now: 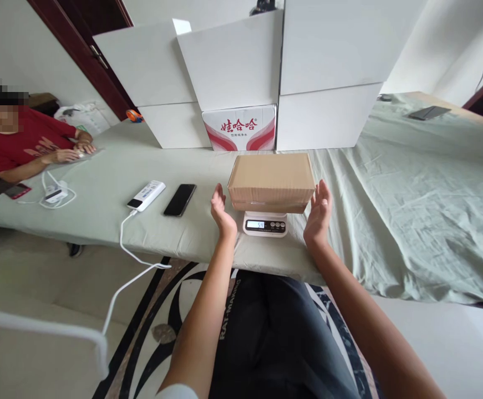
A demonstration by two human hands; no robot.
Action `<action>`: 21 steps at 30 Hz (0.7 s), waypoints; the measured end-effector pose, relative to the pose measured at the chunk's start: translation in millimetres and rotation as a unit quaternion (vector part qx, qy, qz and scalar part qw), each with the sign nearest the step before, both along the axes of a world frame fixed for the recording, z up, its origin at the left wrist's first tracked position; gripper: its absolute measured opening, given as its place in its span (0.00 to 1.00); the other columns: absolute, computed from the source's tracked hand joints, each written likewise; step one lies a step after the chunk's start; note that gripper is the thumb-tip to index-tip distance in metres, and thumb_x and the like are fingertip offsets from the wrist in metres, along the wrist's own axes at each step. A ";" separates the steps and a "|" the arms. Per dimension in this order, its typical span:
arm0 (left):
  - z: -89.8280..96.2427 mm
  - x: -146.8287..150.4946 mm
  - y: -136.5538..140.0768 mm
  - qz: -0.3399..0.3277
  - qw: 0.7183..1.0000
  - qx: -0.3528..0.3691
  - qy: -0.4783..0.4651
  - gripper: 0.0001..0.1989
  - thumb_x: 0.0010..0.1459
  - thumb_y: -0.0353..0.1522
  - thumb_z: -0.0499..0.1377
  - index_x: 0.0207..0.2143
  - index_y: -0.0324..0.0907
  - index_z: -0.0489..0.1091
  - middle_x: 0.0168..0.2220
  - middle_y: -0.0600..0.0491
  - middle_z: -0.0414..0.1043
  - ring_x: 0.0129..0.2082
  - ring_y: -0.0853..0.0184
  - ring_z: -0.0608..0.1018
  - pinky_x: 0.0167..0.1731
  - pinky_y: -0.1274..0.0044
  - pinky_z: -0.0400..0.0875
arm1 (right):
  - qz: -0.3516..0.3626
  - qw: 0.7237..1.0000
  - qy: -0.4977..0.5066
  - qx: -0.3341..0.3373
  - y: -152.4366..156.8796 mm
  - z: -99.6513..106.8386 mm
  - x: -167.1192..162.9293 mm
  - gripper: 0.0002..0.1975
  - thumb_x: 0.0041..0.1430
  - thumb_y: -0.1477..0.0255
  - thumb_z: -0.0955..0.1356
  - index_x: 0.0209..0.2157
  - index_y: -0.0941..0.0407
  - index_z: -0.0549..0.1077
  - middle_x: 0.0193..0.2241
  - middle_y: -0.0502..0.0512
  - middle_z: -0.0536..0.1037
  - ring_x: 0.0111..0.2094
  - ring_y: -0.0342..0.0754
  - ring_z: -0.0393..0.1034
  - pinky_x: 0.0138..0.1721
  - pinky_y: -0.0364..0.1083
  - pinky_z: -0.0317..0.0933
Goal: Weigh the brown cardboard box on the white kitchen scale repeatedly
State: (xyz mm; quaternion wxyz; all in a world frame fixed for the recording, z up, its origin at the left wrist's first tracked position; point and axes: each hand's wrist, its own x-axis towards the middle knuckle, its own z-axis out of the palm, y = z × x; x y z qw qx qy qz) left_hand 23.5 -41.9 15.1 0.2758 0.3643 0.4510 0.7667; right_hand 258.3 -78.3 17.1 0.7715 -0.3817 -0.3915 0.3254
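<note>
A brown cardboard box (271, 173) rests on a white digital scale (265, 224) near the table's front edge. The scale's lit display shows digits, and its buttons sit to the right of them. My left hand (223, 213) is beside the box's left side, palm turned toward it and fingers stretched up, with a small gap between. On the other side, my right hand (319, 213) is held palm inward close to the box's right end; whether its fingertips touch the cardboard I cannot tell. Neither hand is wrapped round anything. The scale's plate is hidden beneath the box.
Left of my hands lie a black phone (180, 200) and a white power bank (146, 195) with a trailing white cable (121, 238). White panels (228, 66) and a red-and-white carton (241, 128) stand behind. A person in a red shirt (29, 144) sits at the left.
</note>
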 end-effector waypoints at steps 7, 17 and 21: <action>3.9 -0.3 -3.6 -0.005 1.000 0.008 0.006 0.45 0.74 0.62 0.43 0.73 0.41 0.72 0.78 0.36 0.67 0.81 0.55 0.67 0.77 0.63 0.64 | -0.008 1.000 0.020 -0.011 8.4 -3.0 7.0 0.37 0.66 0.38 0.63 0.68 0.41 0.72 0.79 0.53 0.64 0.84 0.63 0.50 0.83 0.74 0.43; 6.9 0.1 -3.1 0.004 1.000 0.010 -0.009 0.39 0.75 0.52 0.45 0.73 0.37 0.70 0.79 0.34 0.65 0.81 0.55 0.67 0.78 0.63 0.62 | 0.001 0.999 0.041 -0.034 11.0 -6.3 7.7 0.35 0.66 0.39 0.62 0.65 0.44 0.74 0.76 0.56 0.67 0.82 0.63 0.55 0.82 0.73 0.46; 7.9 -0.4 -2.3 0.010 1.000 -0.007 -0.025 0.35 0.77 0.48 0.43 0.73 0.42 0.71 0.79 0.40 0.67 0.81 0.60 0.67 0.78 0.65 0.62 | 0.004 0.998 0.046 -0.043 12.4 -4.4 7.8 0.35 0.65 0.39 0.63 0.63 0.44 0.75 0.75 0.55 0.69 0.81 0.64 0.57 0.82 0.73 0.47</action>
